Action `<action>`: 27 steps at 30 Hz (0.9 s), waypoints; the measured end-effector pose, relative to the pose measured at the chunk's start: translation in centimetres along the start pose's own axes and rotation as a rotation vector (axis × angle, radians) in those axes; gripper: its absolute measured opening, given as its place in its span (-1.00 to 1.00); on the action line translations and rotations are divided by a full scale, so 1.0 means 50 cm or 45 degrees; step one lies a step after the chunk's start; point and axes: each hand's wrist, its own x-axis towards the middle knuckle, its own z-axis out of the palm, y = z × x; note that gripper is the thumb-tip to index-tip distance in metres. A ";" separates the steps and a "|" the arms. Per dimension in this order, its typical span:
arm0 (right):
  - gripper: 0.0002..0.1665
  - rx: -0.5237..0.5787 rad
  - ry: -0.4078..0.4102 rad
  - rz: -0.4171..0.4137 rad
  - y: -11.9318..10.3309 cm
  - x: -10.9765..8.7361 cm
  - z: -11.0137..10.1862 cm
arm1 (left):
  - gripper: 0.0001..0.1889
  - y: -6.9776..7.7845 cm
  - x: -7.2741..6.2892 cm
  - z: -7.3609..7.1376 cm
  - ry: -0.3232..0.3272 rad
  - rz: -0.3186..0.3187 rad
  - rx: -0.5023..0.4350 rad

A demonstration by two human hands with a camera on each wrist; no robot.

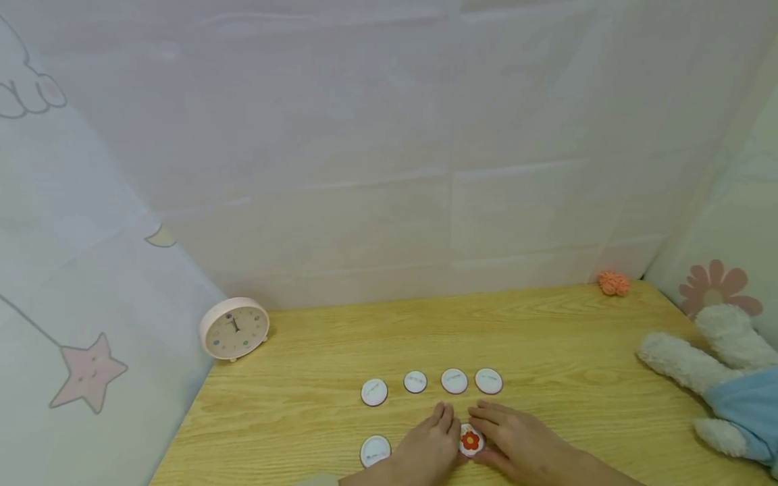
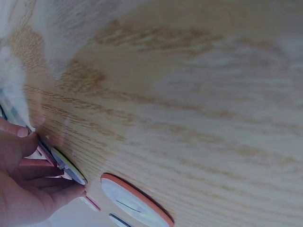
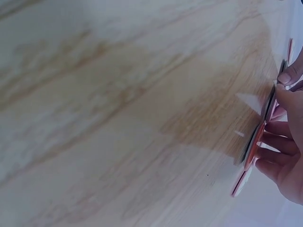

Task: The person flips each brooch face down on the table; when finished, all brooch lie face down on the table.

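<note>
Both hands meet over a round badge [image 1: 471, 440] with a red flower on its face, near the table's front in the head view. My left hand [image 1: 427, 445] grips its left edge, and from the right side my right hand [image 1: 521, 442] holds it between thumb and fingers. Beyond the fingertips, several white badges lie pin side up in a row, among them a badge [image 1: 373, 391] at the left end and another [image 1: 489, 381] at the right end. Left of my left wrist rests one more white badge [image 1: 375, 450], partly covered by the forearm. The wrist views show the badges nearly edge-on.
A pale round clock [image 1: 235, 329] stands at the table's back left corner. An orange ornament [image 1: 613, 283] sits at the back right. Along the right side lies a plush toy [image 1: 741, 405] in blue clothing. Patterned cloth [image 1: 365, 169] hangs behind the wooden table [image 1: 292, 412].
</note>
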 end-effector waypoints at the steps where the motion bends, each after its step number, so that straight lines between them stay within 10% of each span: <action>1: -0.45 -0.004 0.004 -0.002 0.000 0.000 0.000 | -0.49 0.000 0.000 0.000 0.010 0.004 0.011; 20: -0.62 -0.207 0.027 -0.171 0.005 0.019 -0.005 | -0.56 0.002 -0.001 0.002 0.066 0.022 0.155; 27: -0.85 -0.159 0.080 -0.130 0.003 0.031 -0.001 | -0.57 0.007 0.002 0.000 0.025 -0.094 -0.008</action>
